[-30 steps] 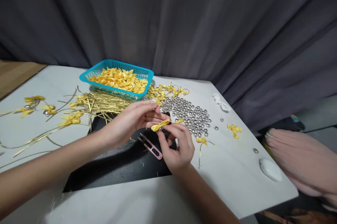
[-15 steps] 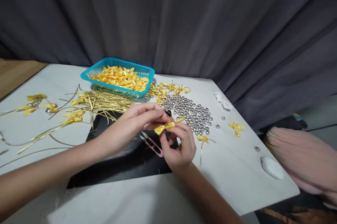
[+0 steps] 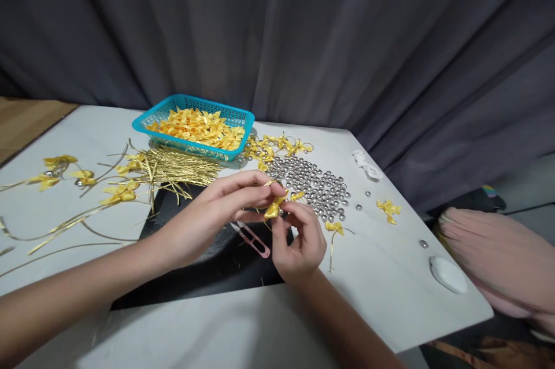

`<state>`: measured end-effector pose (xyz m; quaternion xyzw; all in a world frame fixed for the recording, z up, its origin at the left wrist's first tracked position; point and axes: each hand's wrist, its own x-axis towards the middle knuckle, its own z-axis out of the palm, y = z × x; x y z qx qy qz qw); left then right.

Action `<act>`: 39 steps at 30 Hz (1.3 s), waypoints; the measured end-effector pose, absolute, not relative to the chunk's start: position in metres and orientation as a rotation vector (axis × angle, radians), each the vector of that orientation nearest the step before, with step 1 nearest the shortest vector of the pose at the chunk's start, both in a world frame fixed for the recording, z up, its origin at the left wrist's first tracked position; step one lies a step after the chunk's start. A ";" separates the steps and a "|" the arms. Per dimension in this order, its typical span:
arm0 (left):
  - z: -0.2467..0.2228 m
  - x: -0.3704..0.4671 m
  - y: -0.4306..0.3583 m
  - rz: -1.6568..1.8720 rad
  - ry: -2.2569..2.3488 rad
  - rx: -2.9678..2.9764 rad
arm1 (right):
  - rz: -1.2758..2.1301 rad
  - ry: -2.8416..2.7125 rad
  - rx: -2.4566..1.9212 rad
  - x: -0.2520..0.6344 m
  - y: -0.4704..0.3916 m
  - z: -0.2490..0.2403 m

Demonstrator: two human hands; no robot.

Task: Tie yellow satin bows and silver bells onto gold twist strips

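Between my two hands is a yellow ribbon bow [image 3: 274,207], held above the black mat. My left hand [image 3: 232,198] pinches it from the left, fingertips partly hiding a thin gold cord. From the right, my right hand [image 3: 301,239] grips the bow between thumb and fingers; a small silver bead [image 3: 281,212] shows at the thumb tip. Below my left fingers, pink thread snips [image 3: 255,242] lie on the black mat [image 3: 203,276], their blades partly covered by the hand. Silver heart-shaped beads [image 3: 323,189] lie spread just beyond my right hand.
A blue basket [image 3: 143,124] full of yellow bows stands at the back, behind a bundle of gold cords [image 3: 182,165]. Finished-looking bows with cords [image 3: 121,191] lie at left. A white oval object [image 3: 448,275] sits near the right table edge, by pink cloth [image 3: 498,265].
The bow has turned from lying nearly level to a steeper tilt, and the silver bead now shows. My right hand has shifted slightly right; my left fingers have closed in over the bow.
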<state>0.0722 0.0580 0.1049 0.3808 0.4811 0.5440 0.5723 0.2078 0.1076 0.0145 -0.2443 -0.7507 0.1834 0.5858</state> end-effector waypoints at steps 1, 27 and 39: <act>0.105 0.071 0.058 1.280 1.153 0.893 | 0.437 -1.747 -0.573 0.208 0.108 0.014; 0.108 0.066 0.050 1.362 1.412 1.484 | 1.186 -1.527 -0.625 0.212 0.101 0.015; 0.112 0.069 0.046 1.375 1.346 1.520 | 1.183 -1.587 -0.635 0.214 0.101 0.015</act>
